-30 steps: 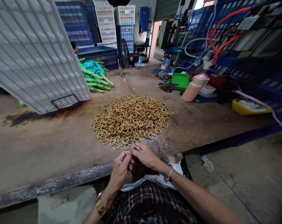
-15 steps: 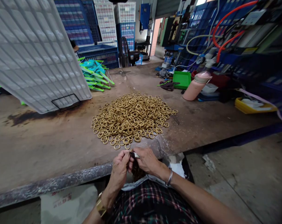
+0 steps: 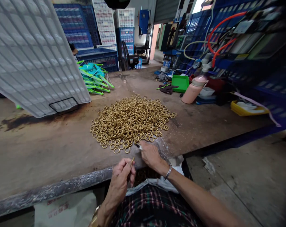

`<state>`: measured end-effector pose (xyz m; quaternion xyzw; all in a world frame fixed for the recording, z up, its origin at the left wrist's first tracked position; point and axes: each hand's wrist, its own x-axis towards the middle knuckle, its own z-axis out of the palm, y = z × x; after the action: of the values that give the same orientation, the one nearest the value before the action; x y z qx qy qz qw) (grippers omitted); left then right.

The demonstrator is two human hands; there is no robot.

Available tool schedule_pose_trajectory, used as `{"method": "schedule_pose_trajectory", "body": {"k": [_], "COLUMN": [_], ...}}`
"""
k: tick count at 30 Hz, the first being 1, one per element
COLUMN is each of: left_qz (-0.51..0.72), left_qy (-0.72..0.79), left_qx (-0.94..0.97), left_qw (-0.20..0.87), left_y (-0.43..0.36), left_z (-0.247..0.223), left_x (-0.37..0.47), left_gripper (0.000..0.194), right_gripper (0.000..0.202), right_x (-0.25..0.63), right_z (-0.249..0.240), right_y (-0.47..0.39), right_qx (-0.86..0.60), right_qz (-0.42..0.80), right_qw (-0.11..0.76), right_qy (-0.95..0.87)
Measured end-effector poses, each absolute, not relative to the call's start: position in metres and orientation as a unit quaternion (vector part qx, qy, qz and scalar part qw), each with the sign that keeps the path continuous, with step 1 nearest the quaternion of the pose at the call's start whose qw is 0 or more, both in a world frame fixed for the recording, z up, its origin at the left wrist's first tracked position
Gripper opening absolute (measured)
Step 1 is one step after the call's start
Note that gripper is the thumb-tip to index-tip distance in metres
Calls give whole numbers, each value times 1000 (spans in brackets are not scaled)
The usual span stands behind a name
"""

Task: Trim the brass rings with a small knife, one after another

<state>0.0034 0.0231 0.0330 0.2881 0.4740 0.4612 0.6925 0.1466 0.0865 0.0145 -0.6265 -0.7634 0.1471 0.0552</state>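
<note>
A wide heap of brass-coloured rings (image 3: 131, 119) lies on the brown worktable (image 3: 69, 151). Below its near edge, my left hand (image 3: 121, 175) pinches one ring (image 3: 133, 160), seen nearly edge-on between thumb and forefinger. My right hand (image 3: 151, 154) rests at the table's front edge, close to the heap, with its fingers closed round something small, dark and white, that I cannot make out. The two hands are apart. Under them, a dark opening with a pale cloth rim (image 3: 143, 182) lies against my lap; its contents are too dim to tell.
A large ribbed grey-white panel (image 3: 39, 56) stands at the left, beside green and turquoise pieces (image 3: 95, 77). Toward the right are a green tray (image 3: 180, 83), a pink bottle (image 3: 192, 91) and a yellow tray (image 3: 248, 108). Stacked crates (image 3: 125, 31) and a fan (image 3: 125, 55) stand behind.
My hands have separated. The right has moved up toward the heap, while the left has dropped slightly and now shows a ring in its fingertips. The view has shifted a little.
</note>
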Motion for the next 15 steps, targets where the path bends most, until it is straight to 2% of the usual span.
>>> {"method": "schedule_pose_trajectory", "body": {"k": [5,11,15], "left_qz": [472,474,461], "left_qy": [445,436,391], "left_qx": [194,101,85], "left_qw": [736,758,792], "left_y": [26,32,35], "left_z": [33,26,25], "left_x": [4,-3,-9], "left_gripper": [33,32,28], "right_gripper": [17,14,16], "right_x": [155,147,150], "right_z": [10,13,14], "right_y": [103,109,109], "right_qx": [-665,-661,-654], "right_qz": [115,98,108], "right_qw": [103,87,111], "right_qy": [-731,-739,-740]}}
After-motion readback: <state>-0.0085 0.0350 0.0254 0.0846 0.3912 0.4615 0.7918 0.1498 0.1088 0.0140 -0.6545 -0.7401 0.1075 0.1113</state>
